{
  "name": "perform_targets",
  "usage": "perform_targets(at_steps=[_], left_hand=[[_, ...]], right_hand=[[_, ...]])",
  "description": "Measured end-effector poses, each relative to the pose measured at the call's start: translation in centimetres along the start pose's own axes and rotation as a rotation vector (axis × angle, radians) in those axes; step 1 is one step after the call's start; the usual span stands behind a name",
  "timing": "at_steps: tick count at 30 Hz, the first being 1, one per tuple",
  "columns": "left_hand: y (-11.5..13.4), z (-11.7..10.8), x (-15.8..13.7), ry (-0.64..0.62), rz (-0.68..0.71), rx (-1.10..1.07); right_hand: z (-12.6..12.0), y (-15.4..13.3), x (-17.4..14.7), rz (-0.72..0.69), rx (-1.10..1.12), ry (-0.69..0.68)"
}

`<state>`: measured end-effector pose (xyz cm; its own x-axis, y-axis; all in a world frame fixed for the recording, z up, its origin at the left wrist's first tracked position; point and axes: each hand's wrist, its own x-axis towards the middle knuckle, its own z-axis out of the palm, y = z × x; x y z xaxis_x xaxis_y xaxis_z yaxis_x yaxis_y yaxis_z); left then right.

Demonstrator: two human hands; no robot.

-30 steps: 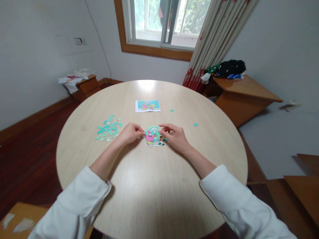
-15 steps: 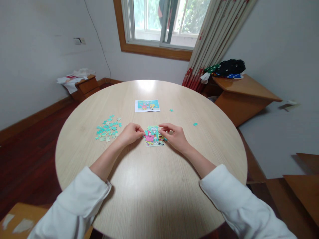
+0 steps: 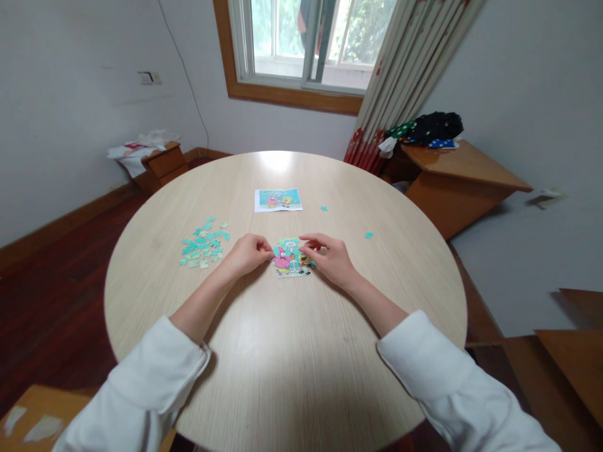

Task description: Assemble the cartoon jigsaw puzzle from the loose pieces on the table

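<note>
Partly built jigsaw (image 3: 291, 257) lies flat on the round table (image 3: 282, 364), a little past centre, directly between the two hands. Cartoon figures show on it; its upper edge is ragged.

Left hand (image 3: 247, 253) rests on the table at the jigsaw's left edge, fingers curled, thumb and forefinger pinched together at that edge. Whether they grip a loose piece or only touch the border, cannot tell.

Right hand (image 3: 330, 257) sits at the jigsaw's right edge, partly over its right side, fingers bent with the tips drawn together above the upper right corner. Any piece held there is too small to make out.

Heap of loose turquoise pieces (image 3: 203, 243) lies left of the left hand, near but apart. Reference picture (image 3: 278, 199) lies farther back on the table, beyond the jigsaw. Two stray pieces: one (image 3: 323, 208) just right of the picture, another (image 3: 368, 235) beyond the right hand. Nothing lies between hands and jigsaw.
</note>
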<state>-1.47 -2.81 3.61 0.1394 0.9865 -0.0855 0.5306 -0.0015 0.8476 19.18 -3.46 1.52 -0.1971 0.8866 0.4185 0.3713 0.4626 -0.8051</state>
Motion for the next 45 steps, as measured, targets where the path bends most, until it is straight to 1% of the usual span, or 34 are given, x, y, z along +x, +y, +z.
perform_targets(at_steps=[9,18,24,28,38,45], left_hand=[[-0.69,0.39,0.32,0.022,0.039,0.033],[-0.6,0.29,0.25,0.006,0.035,0.093],[-0.88,0.3,0.24,0.017,0.054,0.232],[-0.88,0.31,0.24,-0.001,0.048,0.295],[-0.99,0.33,0.39,-0.022,0.033,0.305],[-1.04,0.36,0.43,-0.015,0.035,0.309]], right_hand=[[0.1,0.12,0.02,0.008,0.014,0.007],[0.08,0.01,0.01,0.011,0.029,0.002],[0.11,0.02,0.02,0.015,0.03,0.009],[0.16,-0.04,0.02,0.021,0.031,0.007],[0.13,0.0,0.0,0.023,0.007,0.007],[0.0,0.01,0.11,-0.018,-0.052,0.023]])
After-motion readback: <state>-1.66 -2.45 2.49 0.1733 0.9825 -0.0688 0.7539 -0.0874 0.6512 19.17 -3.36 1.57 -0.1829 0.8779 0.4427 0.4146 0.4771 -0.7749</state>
